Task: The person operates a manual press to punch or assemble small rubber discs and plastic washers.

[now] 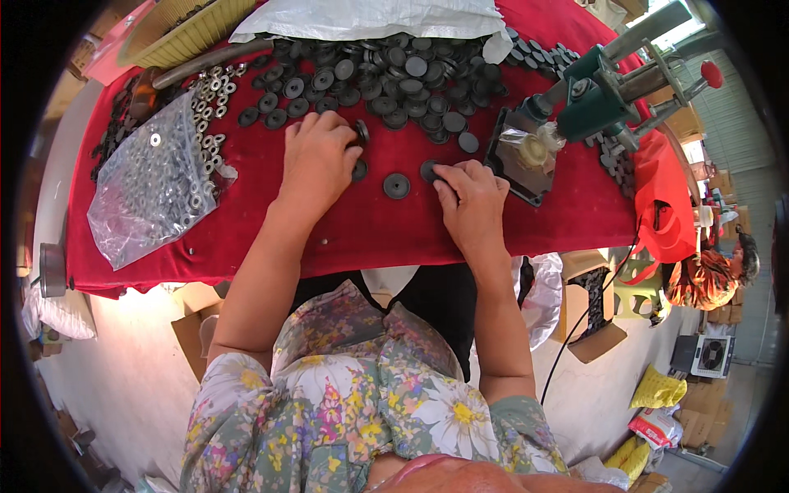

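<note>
Red cloth (pixel 386 226) is covering the bench w/ a big heap of black discs (pixel 403 78) lying beyond both sets of fingertips. Clear bag of washers (pixel 152 185) is sitting well out to the left of the left fingers. Green hand press (pixel 596 94) is standing just beyond the right fingers, to the right. Left hand (pixel 316 160) is curling over, fingers pinching one black disc (pixel 362 131) held on edge. Right hand (pixel 472 201) is lying knuckles-up, fingertips pressing on a flat disc (pixel 429 170); can't tell if it's gripped. A loose disc (pixel 396 186) is lying btw the two hands.
</note>
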`<state>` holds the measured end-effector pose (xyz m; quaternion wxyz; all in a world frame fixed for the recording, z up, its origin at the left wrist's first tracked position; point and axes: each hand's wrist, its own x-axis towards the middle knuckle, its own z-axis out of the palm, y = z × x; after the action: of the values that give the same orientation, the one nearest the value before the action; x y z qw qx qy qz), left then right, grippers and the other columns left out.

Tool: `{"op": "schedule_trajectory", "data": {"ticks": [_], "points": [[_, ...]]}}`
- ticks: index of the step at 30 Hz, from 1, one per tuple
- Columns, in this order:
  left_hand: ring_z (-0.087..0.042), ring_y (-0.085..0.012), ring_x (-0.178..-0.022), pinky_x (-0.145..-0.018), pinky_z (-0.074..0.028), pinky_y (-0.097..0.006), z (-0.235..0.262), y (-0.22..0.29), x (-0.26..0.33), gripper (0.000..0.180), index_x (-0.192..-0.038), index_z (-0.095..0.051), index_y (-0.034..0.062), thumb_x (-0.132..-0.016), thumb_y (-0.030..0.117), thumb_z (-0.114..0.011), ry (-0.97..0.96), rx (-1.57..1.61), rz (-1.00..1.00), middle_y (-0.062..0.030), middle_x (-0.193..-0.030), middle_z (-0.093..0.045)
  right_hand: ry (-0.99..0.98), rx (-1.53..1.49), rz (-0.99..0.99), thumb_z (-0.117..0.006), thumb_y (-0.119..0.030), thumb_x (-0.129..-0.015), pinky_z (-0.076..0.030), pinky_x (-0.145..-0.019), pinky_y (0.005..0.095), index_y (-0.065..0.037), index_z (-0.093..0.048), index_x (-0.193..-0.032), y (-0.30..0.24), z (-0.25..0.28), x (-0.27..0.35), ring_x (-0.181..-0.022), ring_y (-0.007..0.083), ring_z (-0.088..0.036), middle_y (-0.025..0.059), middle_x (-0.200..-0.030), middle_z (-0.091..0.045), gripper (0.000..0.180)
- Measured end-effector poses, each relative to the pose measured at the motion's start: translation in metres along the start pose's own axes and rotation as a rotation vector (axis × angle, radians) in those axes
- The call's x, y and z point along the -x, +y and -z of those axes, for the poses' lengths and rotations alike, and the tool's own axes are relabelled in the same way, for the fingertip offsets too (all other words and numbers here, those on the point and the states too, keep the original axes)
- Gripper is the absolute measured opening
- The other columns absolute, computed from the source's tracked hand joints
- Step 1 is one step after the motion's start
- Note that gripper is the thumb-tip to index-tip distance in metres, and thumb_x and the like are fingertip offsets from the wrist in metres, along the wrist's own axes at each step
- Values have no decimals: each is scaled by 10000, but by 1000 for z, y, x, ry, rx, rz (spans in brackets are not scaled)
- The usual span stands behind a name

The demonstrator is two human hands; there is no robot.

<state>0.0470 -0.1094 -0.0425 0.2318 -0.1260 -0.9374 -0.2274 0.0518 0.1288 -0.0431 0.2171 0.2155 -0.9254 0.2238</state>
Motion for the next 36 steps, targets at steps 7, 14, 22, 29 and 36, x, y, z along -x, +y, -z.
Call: {"op": "schedule_trajectory", "data": {"ticks": [7, 14, 22, 29, 36], "points": [[-581, -305, -962, -831, -450, -421, 1, -7, -2, 138, -859, -717, 51, -774, 160, -725, 82, -9, 171, -79, -951, -636, 42, -102, -58, -687, -135, -827, -384, -804, 402, -116, -718, -953, 13, -4, -24, -904, 245, -607, 44, -897, -635, 132], [-572, -316, -908, -793, -456, -425, 15, 2, 1, 159, -830, -714, 21, -752, 156, -750, -113, 173, 96, -104, -869, -622, 28, 127, 45, -653, -94, -824, -396, -794, 408, -122, -717, -942, 13, -20, -33, -901, 257, -600, 57, -877, -623, 137], [-586, -321, -914, -771, -461, -424, 17, 6, -1, 171, -854, -714, 11, -763, 152, -746, -106, 326, 157, -113, -867, -620, -30, -205, 9, -635, -75, -824, -399, -806, 405, -130, -722, -938, -5, -24, -63, -909, 263, -609, 59, -881, -628, 154], [-569, -301, -984, -839, -446, -412, 5, 6, 4, 229, -985, -697, 18, -773, 96, -731, 41, 251, 127, -98, -993, -610, -54, -25, 184, -638, -71, -809, -389, -800, 410, -118, -726, -904, -11, -37, -63, -855, 259, -613, 42, -842, -630, 137], [-563, -290, -1004, -857, -435, -413, 7, 13, 3, 215, -1003, -691, 17, -792, 54, -698, 41, 228, 131, -95, -1011, -607, -96, -269, 35, -635, -61, -790, -369, -799, 404, -120, -728, -893, -6, -29, -65, -847, 254, -610, 35, -847, -626, 151]]}}
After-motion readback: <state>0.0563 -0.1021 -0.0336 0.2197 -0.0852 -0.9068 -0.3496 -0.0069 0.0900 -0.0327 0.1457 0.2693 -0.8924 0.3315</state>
